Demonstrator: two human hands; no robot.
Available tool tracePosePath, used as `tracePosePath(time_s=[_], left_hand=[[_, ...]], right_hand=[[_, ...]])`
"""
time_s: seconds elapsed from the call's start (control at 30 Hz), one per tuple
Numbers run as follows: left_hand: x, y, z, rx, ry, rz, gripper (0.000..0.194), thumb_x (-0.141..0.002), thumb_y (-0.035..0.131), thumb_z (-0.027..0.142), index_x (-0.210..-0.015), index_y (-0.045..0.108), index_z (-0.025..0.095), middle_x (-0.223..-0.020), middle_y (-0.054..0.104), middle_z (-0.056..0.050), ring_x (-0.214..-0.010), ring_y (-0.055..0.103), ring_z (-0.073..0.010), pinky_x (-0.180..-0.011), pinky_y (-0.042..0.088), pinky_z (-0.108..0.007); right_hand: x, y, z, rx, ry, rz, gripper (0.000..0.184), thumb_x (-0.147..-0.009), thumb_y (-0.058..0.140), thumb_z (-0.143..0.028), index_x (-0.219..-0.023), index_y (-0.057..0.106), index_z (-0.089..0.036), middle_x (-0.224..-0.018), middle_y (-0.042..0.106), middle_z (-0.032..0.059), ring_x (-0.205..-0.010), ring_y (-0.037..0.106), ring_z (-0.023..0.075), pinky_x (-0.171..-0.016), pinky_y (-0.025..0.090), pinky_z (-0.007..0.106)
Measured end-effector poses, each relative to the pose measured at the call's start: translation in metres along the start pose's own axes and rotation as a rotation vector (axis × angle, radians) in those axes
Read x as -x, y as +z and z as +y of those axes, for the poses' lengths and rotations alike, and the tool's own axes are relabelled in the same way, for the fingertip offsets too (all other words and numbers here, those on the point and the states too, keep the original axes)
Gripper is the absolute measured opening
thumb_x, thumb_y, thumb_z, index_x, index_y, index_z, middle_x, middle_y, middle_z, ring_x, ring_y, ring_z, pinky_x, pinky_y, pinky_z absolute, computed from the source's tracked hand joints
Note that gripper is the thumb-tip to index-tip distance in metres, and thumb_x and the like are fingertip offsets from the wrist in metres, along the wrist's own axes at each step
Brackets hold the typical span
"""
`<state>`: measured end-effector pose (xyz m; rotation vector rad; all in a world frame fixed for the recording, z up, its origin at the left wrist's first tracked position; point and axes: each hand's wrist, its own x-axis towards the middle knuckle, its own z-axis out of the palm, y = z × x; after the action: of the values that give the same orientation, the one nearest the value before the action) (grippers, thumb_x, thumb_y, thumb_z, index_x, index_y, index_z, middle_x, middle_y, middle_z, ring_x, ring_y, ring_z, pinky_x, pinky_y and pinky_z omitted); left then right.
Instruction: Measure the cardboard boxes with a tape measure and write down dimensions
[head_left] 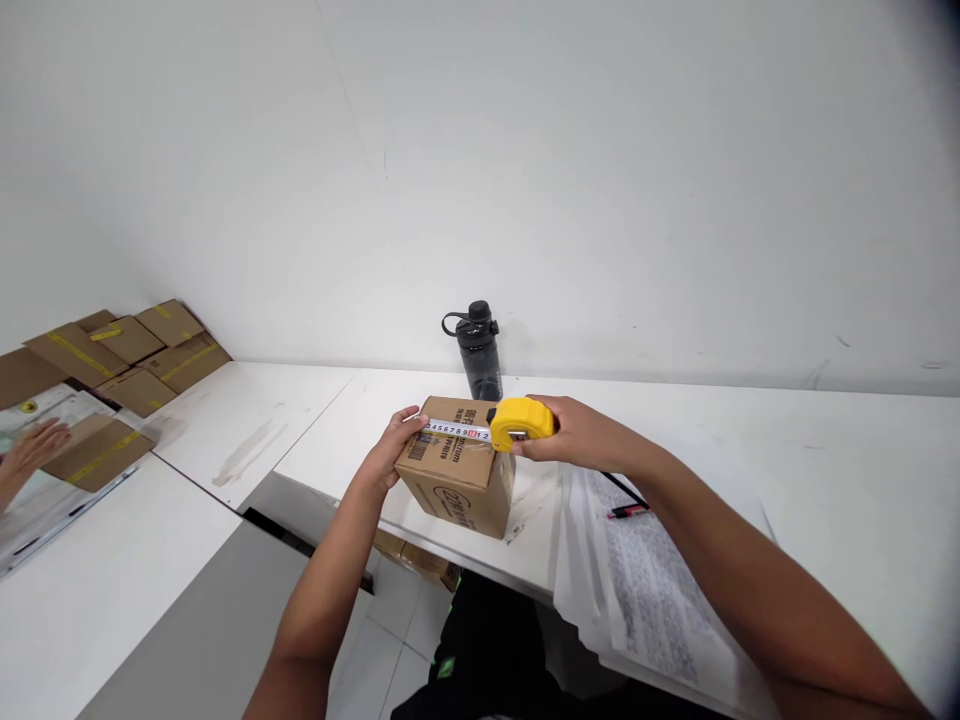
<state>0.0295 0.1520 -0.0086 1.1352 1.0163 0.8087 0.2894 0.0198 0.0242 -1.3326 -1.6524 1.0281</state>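
A brown cardboard box [454, 480] with dark printing stands on the white table near its front edge. Across its top runs the white blade of a tape measure [523, 424], whose yellow case sits at the box's right edge. My right hand [574, 432] is closed around that case. At the left end, my left hand [394, 448] is closed, its thumb and fingers pinching the blade's end against the box's top left edge. The very tip of the blade is hidden under the fingers.
Behind the box stands a dark water bottle [478, 350]. Printed papers [652, 580] with a pen [628, 510] lie to the right, under my forearm. Flattened cartons [135, 355] are piled at far left, near another person's hand [37, 448]. The table's front edge [450, 550] runs below the box.
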Motion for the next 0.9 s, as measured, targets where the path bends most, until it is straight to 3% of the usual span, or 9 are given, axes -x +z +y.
tracePosePath(time_s=[0.17, 0.27, 0.4, 0.53, 0.73, 0.9], left_hand=[[-0.001, -0.002, -0.003, 0.026, 0.034, 0.031, 0.072, -0.070, 0.082, 0.032, -0.128, 0.041, 0.020, -0.091, 0.067, -0.003, -0.069, 0.066, -0.0150, -0.066, 0.055, -0.028], [0.000, -0.005, -0.006, 0.037, 0.081, -0.041, 0.068, -0.072, 0.080, 0.038, -0.128, 0.046, 0.020, -0.097, 0.067, -0.005, -0.075, 0.066, -0.0148, -0.071, 0.054, -0.027], [0.002, -0.012, -0.013, 0.054, 0.225, -0.193, 0.074, -0.074, 0.078, 0.047, -0.135, 0.046, 0.021, -0.135, 0.056, -0.012, -0.106, 0.064, -0.0221, -0.088, 0.053, -0.031], [0.008, -0.023, -0.017, 0.023, 0.245, -0.294, 0.093, -0.069, 0.083, 0.034, -0.147, 0.033, 0.029, -0.158, 0.032, -0.011, -0.135, 0.047, -0.0293, -0.105, 0.045, -0.035], [0.018, -0.040, -0.020, 0.140, 0.128, -0.212, 0.086, -0.073, 0.079, 0.033, -0.146, 0.034, 0.024, -0.141, 0.054, -0.012, -0.116, 0.063, -0.0268, -0.094, 0.052, -0.035], [0.030, -0.041, -0.028, 0.164, 0.160, -0.085, 0.072, -0.079, 0.071, 0.038, -0.142, 0.041, 0.020, -0.134, 0.060, -0.012, -0.113, 0.065, -0.0263, -0.090, 0.054, -0.033]], right_hand=[[-0.005, 0.003, 0.006, -0.051, 0.009, 0.029, 0.035, -0.075, 0.070, -0.034, -0.107, 0.066, -0.020, -0.098, 0.070, 0.0037, -0.086, 0.062, 0.0195, -0.072, 0.045, 0.030], [-0.006, 0.003, 0.008, -0.033, 0.021, 0.045, 0.032, -0.075, 0.071, -0.036, -0.102, 0.068, -0.020, -0.093, 0.070, 0.0028, -0.081, 0.060, 0.0186, -0.070, 0.044, 0.029], [-0.001, 0.003, 0.002, -0.023, 0.014, 0.075, 0.032, -0.074, 0.071, -0.038, -0.100, 0.070, -0.019, -0.089, 0.069, 0.0025, -0.077, 0.058, 0.0179, -0.066, 0.043, 0.029], [0.006, 0.002, -0.008, -0.013, 0.024, 0.105, 0.033, -0.074, 0.072, -0.037, -0.101, 0.070, -0.019, -0.087, 0.070, 0.0030, -0.074, 0.059, 0.0175, -0.064, 0.043, 0.028], [0.008, 0.001, -0.006, -0.064, -0.019, 0.240, 0.036, -0.070, 0.076, -0.039, -0.100, 0.072, -0.019, -0.087, 0.071, 0.0035, -0.075, 0.061, 0.0188, -0.065, 0.047, 0.029], [0.004, 0.004, 0.001, -0.046, -0.057, 0.434, 0.038, -0.071, 0.075, -0.047, -0.095, 0.073, -0.018, -0.079, 0.068, 0.0032, -0.068, 0.058, 0.0178, -0.057, 0.045, 0.028]])
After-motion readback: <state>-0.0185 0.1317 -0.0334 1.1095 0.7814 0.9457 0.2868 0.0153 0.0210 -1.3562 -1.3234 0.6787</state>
